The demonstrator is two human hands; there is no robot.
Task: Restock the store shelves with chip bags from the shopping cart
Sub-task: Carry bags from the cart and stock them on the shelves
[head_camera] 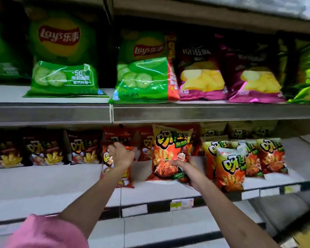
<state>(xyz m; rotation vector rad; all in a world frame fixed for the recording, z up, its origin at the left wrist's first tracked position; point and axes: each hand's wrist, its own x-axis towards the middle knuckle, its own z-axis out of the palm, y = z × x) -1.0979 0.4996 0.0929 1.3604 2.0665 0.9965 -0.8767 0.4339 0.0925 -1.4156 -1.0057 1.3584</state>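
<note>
We've got the left hand (121, 154) pinching the top of a red bag (115, 169) and the right hand (182, 162) curled round the orange bag (170, 153) low on the shelf (61, 183): light, puffy, slick film, likely crushable, so hold the edges.

"Lay's 乐事" stands on two green bags (64, 56); "-50" on the left one
</note>
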